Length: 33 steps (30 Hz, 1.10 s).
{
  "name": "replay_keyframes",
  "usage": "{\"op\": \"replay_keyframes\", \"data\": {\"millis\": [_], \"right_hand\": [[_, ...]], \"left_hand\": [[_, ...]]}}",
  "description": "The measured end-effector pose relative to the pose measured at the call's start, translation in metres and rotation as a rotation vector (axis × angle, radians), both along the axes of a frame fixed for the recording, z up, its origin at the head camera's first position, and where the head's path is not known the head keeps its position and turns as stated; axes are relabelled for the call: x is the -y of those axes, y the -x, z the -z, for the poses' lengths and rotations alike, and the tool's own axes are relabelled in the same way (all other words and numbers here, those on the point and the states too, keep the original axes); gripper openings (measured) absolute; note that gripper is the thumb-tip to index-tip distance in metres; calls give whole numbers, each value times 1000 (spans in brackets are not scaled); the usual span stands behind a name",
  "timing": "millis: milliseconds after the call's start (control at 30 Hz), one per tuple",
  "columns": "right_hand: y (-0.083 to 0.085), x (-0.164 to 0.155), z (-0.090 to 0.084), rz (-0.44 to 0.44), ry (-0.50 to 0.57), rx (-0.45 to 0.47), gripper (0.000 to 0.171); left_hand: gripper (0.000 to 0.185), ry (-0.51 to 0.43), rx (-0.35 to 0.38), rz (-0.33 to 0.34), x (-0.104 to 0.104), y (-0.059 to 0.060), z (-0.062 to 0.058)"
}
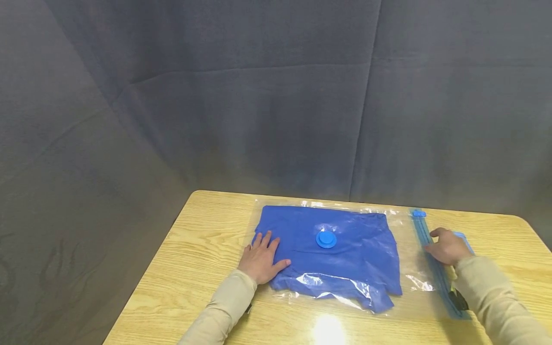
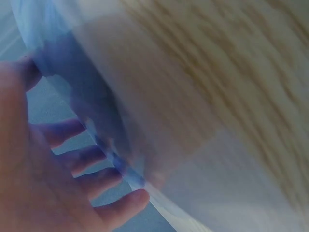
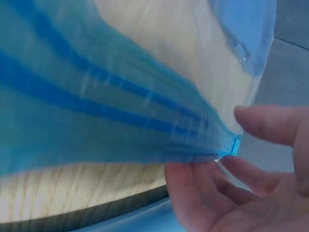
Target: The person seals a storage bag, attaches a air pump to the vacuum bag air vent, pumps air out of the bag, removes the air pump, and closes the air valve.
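Two beige sleeves (image 1: 224, 306) extend over the table (image 1: 194, 249); one clear bag (image 1: 413, 261) lies there, with one blue valve (image 1: 326, 239). Left grip (image 1: 260, 261) spreads wide on it; right grip (image 1: 449, 247), thumb parted, touches its blue strip (image 1: 442, 280).

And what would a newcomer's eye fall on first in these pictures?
Probably the bright blue cloth inside the clear plastic bag on the wood-grain table, with a round blue plastic valve near the middle. Then the bare left hand, spread on the bag's left side, and the right hand at the blue-green plastic strip along its right end.
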State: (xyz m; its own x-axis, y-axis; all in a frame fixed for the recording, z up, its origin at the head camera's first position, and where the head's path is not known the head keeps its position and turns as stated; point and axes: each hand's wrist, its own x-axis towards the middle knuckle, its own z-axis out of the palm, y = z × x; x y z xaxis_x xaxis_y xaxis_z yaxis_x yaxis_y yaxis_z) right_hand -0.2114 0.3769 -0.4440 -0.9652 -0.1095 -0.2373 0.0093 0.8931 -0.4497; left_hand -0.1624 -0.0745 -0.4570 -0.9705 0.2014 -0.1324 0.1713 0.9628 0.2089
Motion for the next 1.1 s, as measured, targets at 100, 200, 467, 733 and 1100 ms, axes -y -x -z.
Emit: {"op": "replay_keyframes", "data": {"millis": [100, 200, 467, 733, 1100], "right_hand": [[-2, 5, 2, 1, -11, 31, 66], [-7, 12, 4, 8, -19, 11, 70], [-33, 62, 9, 12, -63, -133, 77], [-60, 111, 22, -135, -45, -292, 73], [-68, 121, 38, -185, -88, -291, 75]], "left_hand": [[72, -4, 0, -4, 0, 0, 0], [72, 1, -5, -5, -1, -1, 1], [71, 27, -10, -7, -2, -2, 1], [70, 36, -18, -8, -3, -3, -1], [70, 43, -31, -17, -4, -5, -3]]}}
